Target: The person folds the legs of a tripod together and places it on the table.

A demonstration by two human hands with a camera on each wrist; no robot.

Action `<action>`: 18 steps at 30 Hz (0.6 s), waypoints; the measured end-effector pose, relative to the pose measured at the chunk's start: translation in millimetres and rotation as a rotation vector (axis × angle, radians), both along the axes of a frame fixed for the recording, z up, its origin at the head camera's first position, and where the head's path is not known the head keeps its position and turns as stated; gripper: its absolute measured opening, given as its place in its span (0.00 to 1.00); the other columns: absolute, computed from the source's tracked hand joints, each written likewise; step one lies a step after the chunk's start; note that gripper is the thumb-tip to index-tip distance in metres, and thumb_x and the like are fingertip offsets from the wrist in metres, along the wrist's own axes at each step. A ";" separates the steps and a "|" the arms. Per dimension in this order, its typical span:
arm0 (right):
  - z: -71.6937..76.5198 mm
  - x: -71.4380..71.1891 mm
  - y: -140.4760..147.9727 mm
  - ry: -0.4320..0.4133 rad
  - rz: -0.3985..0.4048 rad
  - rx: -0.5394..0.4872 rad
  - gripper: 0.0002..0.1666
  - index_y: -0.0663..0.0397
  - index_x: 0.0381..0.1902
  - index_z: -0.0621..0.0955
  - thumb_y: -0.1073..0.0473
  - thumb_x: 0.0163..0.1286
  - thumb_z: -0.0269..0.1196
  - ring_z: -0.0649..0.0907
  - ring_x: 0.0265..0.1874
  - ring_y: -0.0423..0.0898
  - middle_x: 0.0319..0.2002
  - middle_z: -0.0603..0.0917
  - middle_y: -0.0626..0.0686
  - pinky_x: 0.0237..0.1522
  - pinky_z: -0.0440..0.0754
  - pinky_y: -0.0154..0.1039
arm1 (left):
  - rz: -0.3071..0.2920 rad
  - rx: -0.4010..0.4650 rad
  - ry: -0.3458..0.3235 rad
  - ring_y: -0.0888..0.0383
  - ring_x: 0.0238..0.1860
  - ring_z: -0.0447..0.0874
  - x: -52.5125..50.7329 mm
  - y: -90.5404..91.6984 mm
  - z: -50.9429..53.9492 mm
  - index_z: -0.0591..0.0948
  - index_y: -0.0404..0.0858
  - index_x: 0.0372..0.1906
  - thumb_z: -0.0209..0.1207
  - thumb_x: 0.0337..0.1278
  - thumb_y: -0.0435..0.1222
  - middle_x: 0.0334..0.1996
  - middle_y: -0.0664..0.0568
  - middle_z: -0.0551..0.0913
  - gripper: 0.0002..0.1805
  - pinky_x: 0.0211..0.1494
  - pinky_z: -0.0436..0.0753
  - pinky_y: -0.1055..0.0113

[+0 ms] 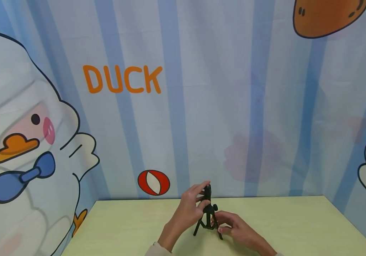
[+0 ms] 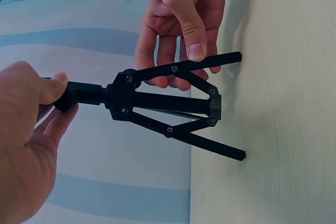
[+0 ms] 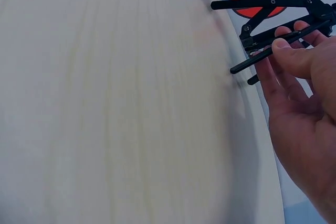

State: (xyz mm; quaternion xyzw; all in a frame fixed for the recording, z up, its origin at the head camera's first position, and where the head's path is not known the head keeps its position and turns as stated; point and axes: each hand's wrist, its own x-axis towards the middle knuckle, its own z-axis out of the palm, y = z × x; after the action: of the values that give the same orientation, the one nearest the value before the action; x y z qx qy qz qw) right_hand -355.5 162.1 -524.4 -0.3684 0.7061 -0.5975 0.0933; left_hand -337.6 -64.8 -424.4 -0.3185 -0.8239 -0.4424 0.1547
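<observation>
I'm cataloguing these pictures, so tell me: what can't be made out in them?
- Left wrist view: part of the top of the black three-legged tripod, hidden by the left hand.
- Right wrist view: the tripod's upper end, cut off by the right edge.
- Head view: the upper part of the orange rounded printed shape, cut off by the top edge.

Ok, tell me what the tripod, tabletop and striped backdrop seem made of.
Tripod: satin black metal or hard plastic; the pinned leg joints fit either. Tabletop: pale, smooth wood or wood-look laminate, judging by faint grain lines. Backdrop: probably matte printed fabric, since it hangs in soft folds.
</observation>
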 end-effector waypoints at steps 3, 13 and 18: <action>0.0 -0.9 -1.8 0.011 0.007 -0.013 0.20 0.70 0.62 0.77 0.72 0.74 0.61 0.82 0.58 0.59 0.54 0.81 0.71 0.56 0.82 0.37 | -0.008 0.001 0.002 0.51 0.55 0.84 -0.4 -1.0 0.2 0.73 0.42 0.75 0.64 0.66 0.22 0.61 0.45 0.79 0.34 0.57 0.84 0.70; 1.0 0.9 -6.2 -0.032 0.017 -0.068 0.19 0.73 0.61 0.77 0.74 0.74 0.59 0.83 0.58 0.55 0.53 0.82 0.69 0.55 0.84 0.37 | -0.032 0.000 -0.007 0.52 0.56 0.84 -0.5 -3.4 1.3 0.73 0.43 0.75 0.64 0.67 0.24 0.60 0.45 0.80 0.33 0.57 0.84 0.70; -2.4 -1.1 -8.4 0.034 -0.007 -0.066 0.18 0.73 0.60 0.78 0.74 0.73 0.60 0.85 0.55 0.54 0.52 0.81 0.73 0.55 0.85 0.38 | -0.054 0.002 -0.016 0.52 0.56 0.84 0.0 -4.0 1.3 0.72 0.43 0.75 0.63 0.68 0.24 0.60 0.44 0.79 0.33 0.57 0.84 0.69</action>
State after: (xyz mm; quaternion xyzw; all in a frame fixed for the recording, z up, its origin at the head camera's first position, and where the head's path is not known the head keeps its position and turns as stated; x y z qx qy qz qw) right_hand -356.6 153.7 -526.8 -0.3790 0.6887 -0.6145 0.0666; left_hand -337.7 -68.8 -423.1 -0.3367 -0.8158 -0.4499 0.1365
